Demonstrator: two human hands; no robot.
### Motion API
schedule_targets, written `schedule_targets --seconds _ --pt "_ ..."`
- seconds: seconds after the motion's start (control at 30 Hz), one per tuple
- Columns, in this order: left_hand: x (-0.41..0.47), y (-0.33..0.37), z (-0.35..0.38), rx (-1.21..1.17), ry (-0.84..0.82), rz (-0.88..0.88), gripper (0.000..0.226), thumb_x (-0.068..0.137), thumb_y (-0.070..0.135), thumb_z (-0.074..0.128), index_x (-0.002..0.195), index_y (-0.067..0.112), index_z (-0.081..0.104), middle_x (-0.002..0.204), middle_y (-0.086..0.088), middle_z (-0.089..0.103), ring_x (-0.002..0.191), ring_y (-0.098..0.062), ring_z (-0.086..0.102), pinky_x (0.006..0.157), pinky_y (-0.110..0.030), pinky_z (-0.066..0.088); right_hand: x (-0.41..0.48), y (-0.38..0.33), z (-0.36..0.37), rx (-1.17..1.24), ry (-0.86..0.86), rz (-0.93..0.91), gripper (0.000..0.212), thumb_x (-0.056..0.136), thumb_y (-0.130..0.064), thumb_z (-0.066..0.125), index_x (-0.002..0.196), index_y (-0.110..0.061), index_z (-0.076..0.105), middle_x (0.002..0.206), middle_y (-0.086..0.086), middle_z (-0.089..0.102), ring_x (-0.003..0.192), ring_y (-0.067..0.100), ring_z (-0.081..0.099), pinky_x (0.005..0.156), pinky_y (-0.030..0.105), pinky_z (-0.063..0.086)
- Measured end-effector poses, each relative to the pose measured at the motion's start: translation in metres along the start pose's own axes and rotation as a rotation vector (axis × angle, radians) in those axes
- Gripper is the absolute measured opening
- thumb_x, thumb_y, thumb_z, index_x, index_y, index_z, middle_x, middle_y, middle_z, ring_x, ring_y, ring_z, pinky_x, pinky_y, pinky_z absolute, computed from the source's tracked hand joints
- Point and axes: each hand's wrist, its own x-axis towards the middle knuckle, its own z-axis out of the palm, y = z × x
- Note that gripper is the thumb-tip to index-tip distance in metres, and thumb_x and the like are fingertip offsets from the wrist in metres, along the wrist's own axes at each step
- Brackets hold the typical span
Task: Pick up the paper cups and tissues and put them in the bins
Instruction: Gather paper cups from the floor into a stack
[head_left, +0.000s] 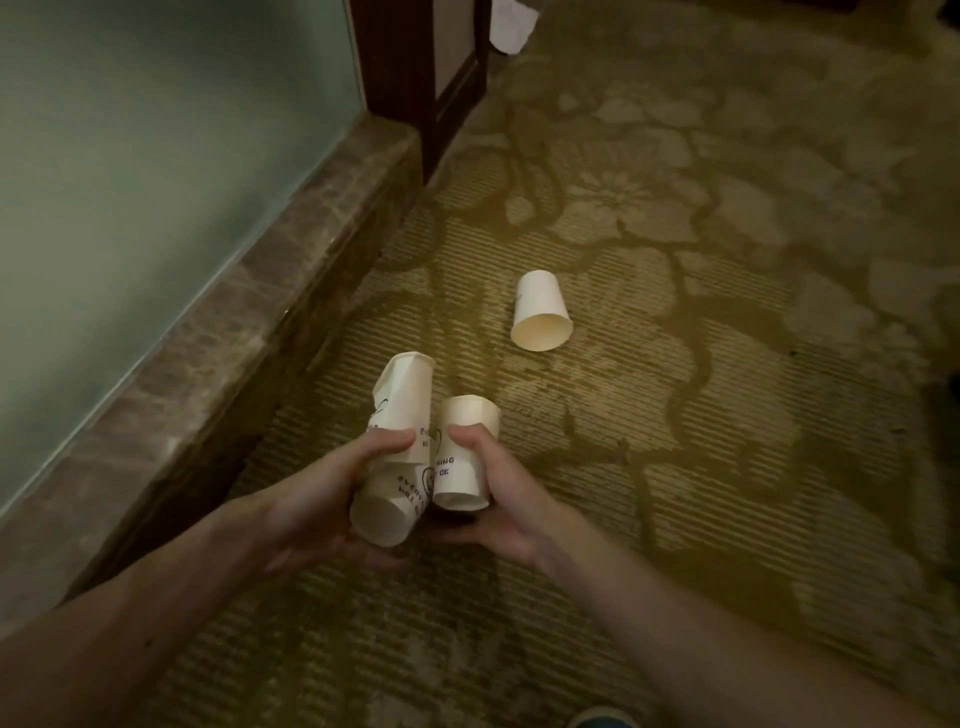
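Note:
My left hand (322, 499) grips two white printed paper cups: a crumpled cup (402, 400) sticking up and away, and a second cup (384, 512) below it with its mouth facing me. Beside it, my right hand (498, 499) holds a third printed cup (470, 457), fingers curled round its side. Both hands are low over the carpet and almost touching. Another plain paper cup (540, 317) lies on its side on the carpet a little farther ahead, mouth toward me. A white tissue (511, 26) lies at the top by the wooden frame.
The patterned olive carpet (727, 415) covers the floor. A marble ledge (208, 338) under a frosted glass panel (130, 156) runs along the left. A dark wooden door frame (415, 78) stands ahead on the left. A shoe tip (602, 719) shows at the bottom edge.

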Motion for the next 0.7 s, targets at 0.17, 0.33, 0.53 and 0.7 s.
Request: schedule_targets --seconds 0.17,0.33,0.53,0.7 --pt "0.021 0.009 0.025 -0.034 -0.078 -0.039 0.055 0.066 0.056 0.075 0.112 0.028 0.072 0.116 -0.009 0.072 0.105 -0.027 0.070 0.085 -0.056 0.055 -0.011 -0.013 -0.032 0.048 -0.020 0.003 0.060 0.078 -0.050 0.063 0.129 -0.019 0.058 0.117 0.013 0.070 0.117 0.032 0.061 0.104 0.059 0.040" --pt "0.035 0.017 0.054 -0.036 -0.047 -0.016 0.060 0.065 0.054 0.073 0.113 0.020 0.069 0.101 -0.013 0.073 0.081 -0.023 0.067 0.065 -0.038 0.055 -0.022 -0.026 -0.058 0.099 -0.031 0.003 0.054 0.085 -0.048 0.058 0.128 -0.017 0.059 0.119 0.014 0.070 0.117 0.033 0.061 0.103 0.059 0.042" --pt "0.053 0.020 0.071 0.067 0.015 0.015 0.057 0.067 0.060 0.068 0.113 0.027 0.065 0.107 -0.011 0.074 0.088 -0.024 0.066 0.069 -0.037 0.053 -0.025 -0.037 -0.078 0.035 0.070 0.033 0.052 0.085 -0.049 0.059 0.128 -0.020 0.059 0.118 0.011 0.070 0.117 0.030 0.060 0.106 0.056 0.039" --pt "0.057 0.020 0.078 0.079 0.051 0.045 0.064 0.062 0.063 0.075 0.116 0.030 0.063 0.105 -0.009 0.075 0.082 -0.022 0.069 0.065 -0.035 0.054 -0.022 -0.053 -0.086 -0.183 0.129 0.015 0.053 0.081 -0.048 0.068 0.126 -0.020 0.057 0.112 0.007 0.071 0.105 0.024 0.063 0.094 0.044 0.047"
